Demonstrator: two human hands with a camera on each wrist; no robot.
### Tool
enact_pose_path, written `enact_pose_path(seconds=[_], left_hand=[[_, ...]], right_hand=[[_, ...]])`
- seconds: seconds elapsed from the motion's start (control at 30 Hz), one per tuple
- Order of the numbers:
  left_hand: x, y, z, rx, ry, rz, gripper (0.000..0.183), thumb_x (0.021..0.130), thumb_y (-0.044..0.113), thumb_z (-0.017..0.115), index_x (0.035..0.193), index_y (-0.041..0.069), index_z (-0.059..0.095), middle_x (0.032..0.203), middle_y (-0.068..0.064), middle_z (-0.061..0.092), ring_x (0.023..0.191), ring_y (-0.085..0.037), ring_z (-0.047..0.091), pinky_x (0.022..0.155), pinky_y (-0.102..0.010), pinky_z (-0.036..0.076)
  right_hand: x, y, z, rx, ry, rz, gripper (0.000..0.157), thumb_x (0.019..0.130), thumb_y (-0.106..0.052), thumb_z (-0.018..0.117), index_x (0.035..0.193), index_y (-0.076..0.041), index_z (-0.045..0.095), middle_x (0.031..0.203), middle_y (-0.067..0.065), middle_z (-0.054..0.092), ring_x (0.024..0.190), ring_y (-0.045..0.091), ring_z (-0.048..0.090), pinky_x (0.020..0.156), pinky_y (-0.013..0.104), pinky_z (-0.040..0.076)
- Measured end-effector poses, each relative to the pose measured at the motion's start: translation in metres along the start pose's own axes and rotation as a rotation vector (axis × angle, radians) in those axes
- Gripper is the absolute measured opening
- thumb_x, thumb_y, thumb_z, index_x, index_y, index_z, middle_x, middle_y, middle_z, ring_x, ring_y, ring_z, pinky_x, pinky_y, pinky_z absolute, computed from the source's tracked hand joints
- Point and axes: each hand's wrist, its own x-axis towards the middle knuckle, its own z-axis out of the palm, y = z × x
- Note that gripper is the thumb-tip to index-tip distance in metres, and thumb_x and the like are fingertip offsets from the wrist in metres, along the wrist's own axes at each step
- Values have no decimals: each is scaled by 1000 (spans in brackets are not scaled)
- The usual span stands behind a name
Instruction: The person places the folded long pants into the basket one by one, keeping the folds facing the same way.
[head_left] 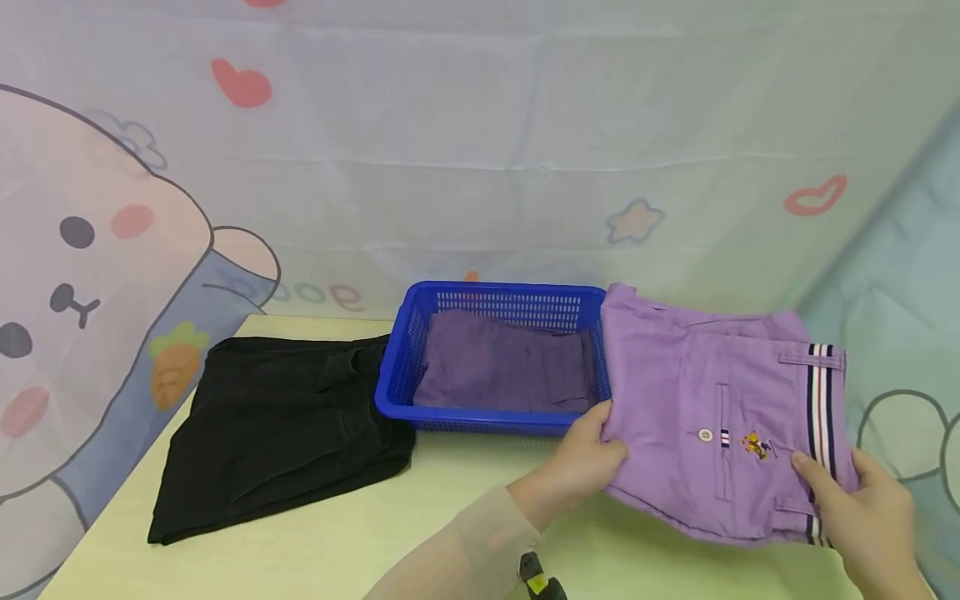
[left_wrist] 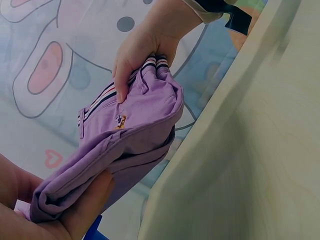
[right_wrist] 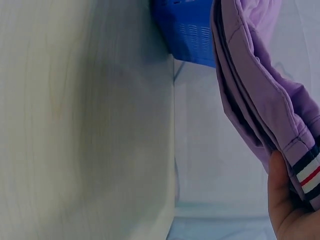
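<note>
Folded light purple trousers (head_left: 667,417) with a striped waistband, a button and a small yellow emblem are held up over the table's right side. My left hand (head_left: 581,454) grips their left edge; in the left wrist view its thumb and fingers pinch the folded layers. The right hand (head_left: 862,508) holds the waistband end, thumb on top near the emblem. In the right wrist view, a finger (right_wrist: 280,185) supports the fabric from beneath. Beside the trousers stands a blue basket (head_left: 480,414) with a folded darker purple garment (head_left: 495,367) lying inside.
Black folded trousers (head_left: 277,442) lie on the pale wooden table (head_left: 315,550) left of the basket, touching it. A printed cloth backdrop (head_left: 450,125) with hearts and a cartoon animal rises behind the table and along its right side.
</note>
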Motion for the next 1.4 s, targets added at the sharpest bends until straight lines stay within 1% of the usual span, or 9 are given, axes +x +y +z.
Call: enact_pose_path(seconds=[0.13, 0.23, 0.4, 0.53, 0.63, 0.9, 1.13, 1.4], left_hand=[[0, 1, -1, 12, 7, 5, 61, 80, -5, 51, 138, 13, 46, 129, -6, 56, 114, -18, 52, 101, -40, 43], [0, 1, -2, 17, 16, 6, 60, 79, -5, 52, 136, 12, 48, 126, -6, 57, 112, -17, 53, 100, -40, 44], [1, 0, -5, 9, 25, -2, 59, 79, -5, 52, 135, 12, 48, 125, -7, 57, 111, -19, 54, 99, -41, 45], [2, -2, -6, 7, 41, 6, 59, 77, -6, 52, 134, 11, 49, 121, -8, 59, 106, -19, 55, 96, -41, 46], [2, -3, -7, 2, 53, 18, 59, 77, -6, 52, 133, 10, 50, 120, -9, 59, 104, -18, 55, 95, -40, 47], [1, -4, -11, -41, 53, 14, 63, 77, -6, 53, 138, 7, 45, 123, -13, 58, 109, -23, 57, 97, -43, 47], [-2, -4, -15, -44, 63, -7, 63, 78, -5, 53, 139, 8, 44, 127, -13, 56, 114, -25, 55, 100, -44, 44], [-4, -7, -18, -47, 63, 7, 64, 77, -5, 54, 139, 8, 44, 126, -14, 57, 113, -26, 56, 99, -44, 45]], right_hand=[[-1, -2, 0, 36, 11, 0, 37, 87, -35, 66, 99, -1, 59, 53, -18, 54, 47, 3, 51, 43, 24, 44], [-2, -2, 0, 34, 19, -2, 37, 86, -35, 67, 98, -1, 60, 53, -19, 54, 48, 3, 50, 43, 24, 43], [0, -3, 1, 16, 17, -24, 39, 87, -36, 66, 101, -1, 60, 54, -17, 54, 49, 3, 49, 44, 23, 43], [1, -5, 2, 30, 13, -38, 34, 86, -36, 67, 94, -4, 60, 53, -16, 55, 49, 3, 49, 43, 24, 42], [1, -7, 2, 45, 9, -29, 32, 86, -37, 68, 90, -5, 59, 53, -16, 54, 48, 4, 49, 42, 24, 42], [1, -10, 3, 47, -1, -20, 34, 86, -37, 67, 93, -5, 59, 53, -17, 55, 49, 3, 51, 43, 24, 44], [-1, -12, 6, 111, -26, 3, 25, 85, -37, 68, 91, -13, 60, 55, -18, 57, 49, 4, 55, 45, 25, 47], [-2, -12, 5, 133, -40, 14, 25, 85, -38, 68, 94, -16, 60, 58, -19, 58, 51, 4, 57, 46, 25, 49]])
